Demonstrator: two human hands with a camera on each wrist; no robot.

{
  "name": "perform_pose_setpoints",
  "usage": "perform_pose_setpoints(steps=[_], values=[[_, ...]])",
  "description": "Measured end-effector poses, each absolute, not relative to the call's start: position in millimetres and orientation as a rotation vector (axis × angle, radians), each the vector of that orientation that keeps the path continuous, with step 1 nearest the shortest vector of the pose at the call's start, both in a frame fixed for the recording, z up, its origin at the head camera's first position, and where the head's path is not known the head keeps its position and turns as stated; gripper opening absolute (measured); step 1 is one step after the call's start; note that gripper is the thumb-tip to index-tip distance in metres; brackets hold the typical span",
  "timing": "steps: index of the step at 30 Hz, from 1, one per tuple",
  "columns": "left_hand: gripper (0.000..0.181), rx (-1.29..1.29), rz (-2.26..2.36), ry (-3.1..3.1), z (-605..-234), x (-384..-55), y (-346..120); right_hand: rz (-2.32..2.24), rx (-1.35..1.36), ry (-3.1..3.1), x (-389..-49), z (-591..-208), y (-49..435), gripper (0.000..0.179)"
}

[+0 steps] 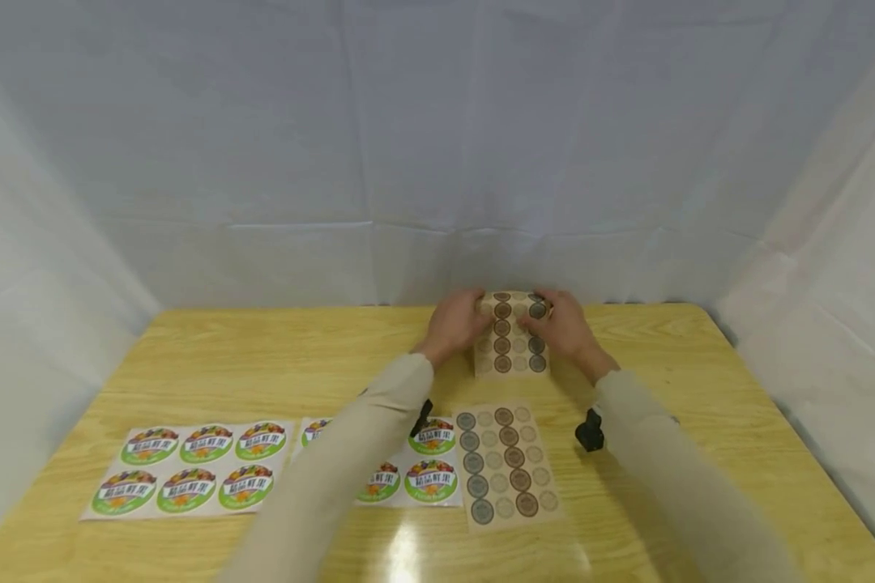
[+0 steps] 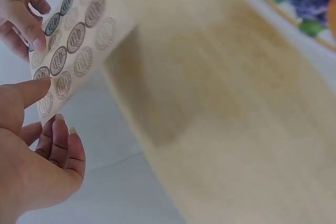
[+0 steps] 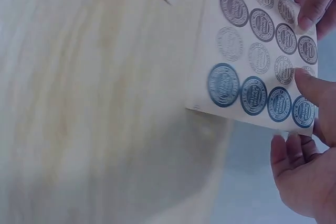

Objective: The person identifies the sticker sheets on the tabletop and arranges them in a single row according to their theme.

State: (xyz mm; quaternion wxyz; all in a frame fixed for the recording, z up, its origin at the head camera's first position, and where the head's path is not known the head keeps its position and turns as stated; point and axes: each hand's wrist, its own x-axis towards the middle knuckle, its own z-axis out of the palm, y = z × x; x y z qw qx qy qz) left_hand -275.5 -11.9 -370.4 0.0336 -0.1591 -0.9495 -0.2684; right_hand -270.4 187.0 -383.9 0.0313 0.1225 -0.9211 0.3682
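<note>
A kraft-brown sheet of round stickers (image 1: 512, 344), with brown, blue-grey and pale columns, is held up near the table's back edge. On its left side, my left hand (image 1: 454, 325) pinches the upper edge between thumb and fingers. Opposite, my right hand (image 1: 569, 328) pinches the right edge in the same way. In the right wrist view the sheet (image 3: 257, 56) slants, its near end close to the wood. A second such sticker sheet (image 1: 493, 464) lies flat on the table, nearer to me.
Two white sheets of oval fruit stickers (image 1: 215, 473) lie at the front left of the wooden table (image 1: 277, 356); my left sleeve (image 1: 350, 461) covers part of the second sheet (image 1: 401, 495). A pale cloth (image 1: 437, 162) hangs just behind the back edge.
</note>
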Motion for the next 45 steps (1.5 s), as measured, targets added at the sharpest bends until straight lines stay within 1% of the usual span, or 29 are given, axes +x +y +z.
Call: perform_pose_setpoints(steps=[3,8,10,16,20,22,26,29,36,38,42,45], values=[[0.038,-0.506,-0.881,-2.885,-359.4,-273.8,-6.6,1.075,0.387,-2.836,-265.8,-371.1,195.2,0.064],[0.049,-0.581,-0.916,-2.866,-345.1,-268.0,4.5,1.059,0.407,-2.855,-252.4,-353.4,212.6,0.067],[0.049,-0.624,-0.92,-2.857,-340.5,-264.2,9.5,1.068,0.415,-2.881,-246.1,-347.9,219.5,0.068],[0.039,-0.719,-1.117,-2.794,-335.5,-250.0,23.4,1.017,0.455,-2.917,-230.3,-341.4,238.8,0.068],[0.041,-0.788,-1.173,-2.834,-341.2,-237.8,32.2,0.991,0.481,-2.974,-218.4,-343.0,254.3,0.07],[0.046,-0.818,-1.182,-2.878,-345.3,-230.3,36.6,0.988,0.531,-3.011,-212.3,-345.3,262.0,0.07],[0.039,-0.88,-1.205,-2.991,-354.9,-213.4,46.5,0.99,0.626,-3.106,-198.6,-353.3,276.3,0.07],[0.033,-0.939,-1.189,-3.057,-363.9,-201.8,54.1,1.029,0.616,-3.175,-188.1,-361.8,284.7,0.072],[0.052,-0.956,-1.18,-3.134,-385.7,-185.4,60.1,1.149,0.545,-3.249,-168.6,-381.9,291.1,0.076],[0.051,-0.978,-1.172,-3.133,-390.5,-183.5,59.5,1.164,0.547,-3.246,-165.5,-385.4,291.2,0.076],[0.041,-1.05,-1.126,-3.118,-396.3,-181.2,59.0,1.172,0.546,-3.246,-161.4,-389.5,291.8,0.075],[0.04,-1.079,-1.125,-3.113,-397.8,-180.4,59.7,1.088,0.527,-3.248,-157.7,-391.0,292.8,0.075]])
